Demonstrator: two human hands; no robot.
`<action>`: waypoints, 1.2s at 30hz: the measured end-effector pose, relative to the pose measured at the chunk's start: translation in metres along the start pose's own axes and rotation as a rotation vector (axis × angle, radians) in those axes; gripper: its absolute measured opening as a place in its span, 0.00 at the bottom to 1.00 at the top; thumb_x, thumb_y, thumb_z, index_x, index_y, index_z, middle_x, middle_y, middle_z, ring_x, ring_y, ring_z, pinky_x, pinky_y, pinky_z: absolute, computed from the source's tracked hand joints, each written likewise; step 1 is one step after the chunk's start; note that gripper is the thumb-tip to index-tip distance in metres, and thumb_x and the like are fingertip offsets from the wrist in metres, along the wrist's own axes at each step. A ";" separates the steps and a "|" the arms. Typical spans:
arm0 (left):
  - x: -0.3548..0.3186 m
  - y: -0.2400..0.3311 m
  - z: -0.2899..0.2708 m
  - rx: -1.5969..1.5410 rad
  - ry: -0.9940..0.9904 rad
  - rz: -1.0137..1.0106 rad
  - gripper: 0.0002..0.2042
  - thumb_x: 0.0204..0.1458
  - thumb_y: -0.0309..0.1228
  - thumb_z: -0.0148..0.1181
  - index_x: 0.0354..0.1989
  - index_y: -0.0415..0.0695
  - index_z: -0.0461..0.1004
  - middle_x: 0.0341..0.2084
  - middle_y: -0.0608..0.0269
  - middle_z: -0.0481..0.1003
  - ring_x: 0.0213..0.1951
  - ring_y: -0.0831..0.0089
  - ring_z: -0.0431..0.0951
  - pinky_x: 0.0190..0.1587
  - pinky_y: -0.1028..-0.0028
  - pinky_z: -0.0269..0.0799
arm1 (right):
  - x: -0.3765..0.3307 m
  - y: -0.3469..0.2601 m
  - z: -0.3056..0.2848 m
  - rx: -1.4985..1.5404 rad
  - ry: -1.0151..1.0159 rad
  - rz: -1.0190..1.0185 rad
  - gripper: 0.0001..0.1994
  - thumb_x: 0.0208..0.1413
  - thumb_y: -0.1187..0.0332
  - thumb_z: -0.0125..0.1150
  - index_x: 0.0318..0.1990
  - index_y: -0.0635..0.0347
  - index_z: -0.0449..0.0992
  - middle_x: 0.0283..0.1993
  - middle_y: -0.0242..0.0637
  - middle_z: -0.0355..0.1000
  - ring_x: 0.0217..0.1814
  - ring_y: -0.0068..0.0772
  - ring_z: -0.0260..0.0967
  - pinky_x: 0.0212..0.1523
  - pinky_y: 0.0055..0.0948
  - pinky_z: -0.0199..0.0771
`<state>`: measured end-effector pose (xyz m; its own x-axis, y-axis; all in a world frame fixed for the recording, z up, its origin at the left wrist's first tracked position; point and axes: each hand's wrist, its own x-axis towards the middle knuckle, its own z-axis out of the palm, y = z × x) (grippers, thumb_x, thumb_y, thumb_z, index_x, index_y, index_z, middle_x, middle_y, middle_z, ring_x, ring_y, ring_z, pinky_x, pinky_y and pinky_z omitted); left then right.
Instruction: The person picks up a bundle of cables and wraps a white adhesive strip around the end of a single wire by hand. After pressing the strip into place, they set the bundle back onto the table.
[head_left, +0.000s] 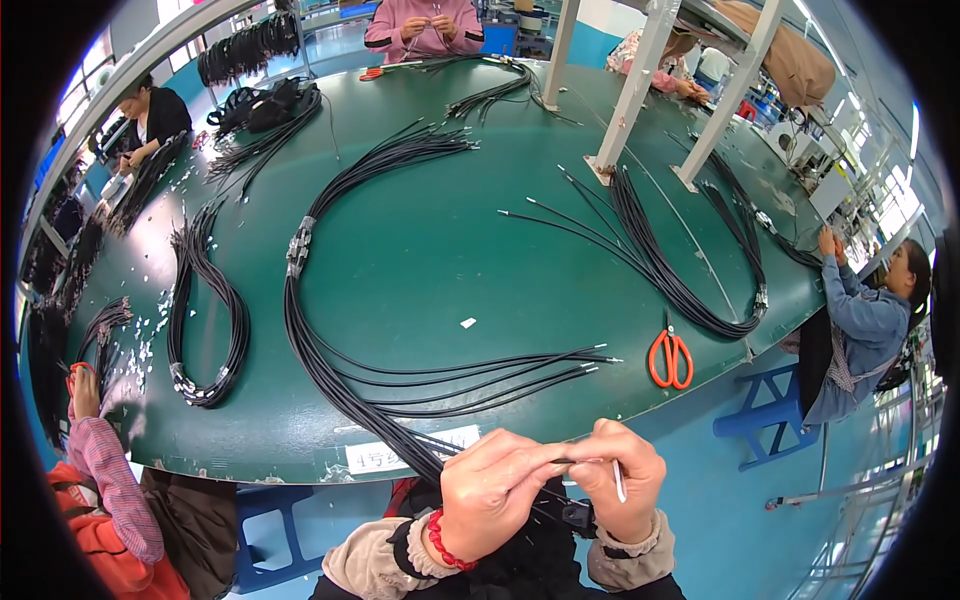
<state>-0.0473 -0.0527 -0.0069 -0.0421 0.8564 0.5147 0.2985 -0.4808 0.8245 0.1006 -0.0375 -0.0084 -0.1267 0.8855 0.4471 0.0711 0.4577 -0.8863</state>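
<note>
My left hand (496, 490), with a red bracelet at the wrist, pinches near the tip of a thin black cable (563, 461). My right hand (622, 478) meets it from the other side, its fingers closed on the same spot. A small white strip (620, 483) sticks out from the right fingers. Both hands are just off the table's near edge. A long bundle of black cables (297, 310) with metal tips curves over the table, and its lower part runs down behind my left hand. The hands hide much of what they grip.
Red-handled scissors (670, 358) lie on the green table (440, 260) at right. Other cable bundles lie left (240, 325) and right (650, 260). White metal posts (640, 85) rise at the far right. White scraps are scattered at left. Several people work around the table.
</note>
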 end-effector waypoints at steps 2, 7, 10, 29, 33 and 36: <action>-0.001 -0.002 0.001 -0.018 -0.022 -0.003 0.11 0.38 0.20 0.65 0.33 0.42 0.78 0.22 0.62 0.75 0.22 0.70 0.75 0.23 0.76 0.70 | 0.001 0.004 -0.003 -0.045 -0.014 -0.098 0.11 0.41 0.76 0.70 0.34 0.61 0.77 0.16 0.25 0.57 0.18 0.16 0.49 0.18 0.19 0.47; -0.002 -0.007 0.000 -0.070 -0.059 -0.055 0.09 0.41 0.20 0.65 0.33 0.40 0.78 0.21 0.61 0.75 0.20 0.71 0.75 0.21 0.77 0.69 | 0.006 0.007 -0.005 -0.006 -0.084 -0.015 0.09 0.42 0.77 0.68 0.34 0.62 0.77 0.17 0.25 0.59 0.19 0.17 0.50 0.19 0.19 0.48; 0.000 -0.010 0.001 -0.126 -0.058 -0.091 0.08 0.42 0.17 0.63 0.32 0.38 0.77 0.21 0.60 0.75 0.18 0.75 0.74 0.20 0.80 0.68 | 0.009 0.009 -0.006 0.135 -0.124 0.139 0.09 0.43 0.77 0.68 0.34 0.62 0.77 0.17 0.25 0.60 0.19 0.17 0.50 0.19 0.19 0.48; -0.001 -0.008 -0.010 -0.759 -0.055 -0.556 0.06 0.51 0.19 0.57 0.38 0.34 0.72 0.26 0.59 0.76 0.21 0.83 0.71 0.22 0.84 0.66 | 0.016 -0.012 -0.009 0.047 -0.087 0.061 0.18 0.39 0.66 0.71 0.37 0.64 0.74 0.26 0.28 0.64 0.28 0.19 0.57 0.26 0.21 0.54; 0.000 -0.006 -0.017 -0.861 -0.058 -0.605 0.06 0.51 0.17 0.55 0.38 0.33 0.71 0.28 0.53 0.76 0.21 0.81 0.71 0.22 0.84 0.66 | 0.013 -0.006 -0.018 -0.166 -0.160 -0.108 0.13 0.36 0.69 0.71 0.31 0.63 0.76 0.25 0.30 0.66 0.26 0.21 0.59 0.26 0.22 0.56; 0.000 -0.001 -0.018 -0.849 -0.030 -0.617 0.06 0.51 0.17 0.56 0.37 0.33 0.71 0.28 0.54 0.75 0.21 0.80 0.71 0.22 0.83 0.66 | 0.014 -0.010 -0.012 -0.154 -0.105 -0.104 0.10 0.36 0.71 0.70 0.26 0.62 0.76 0.24 0.31 0.67 0.24 0.23 0.59 0.25 0.22 0.55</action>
<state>-0.0650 -0.0558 -0.0033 0.0682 0.9966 -0.0471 -0.5339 0.0764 0.8421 0.1097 -0.0292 0.0081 -0.2432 0.8233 0.5129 0.2018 0.5601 -0.8035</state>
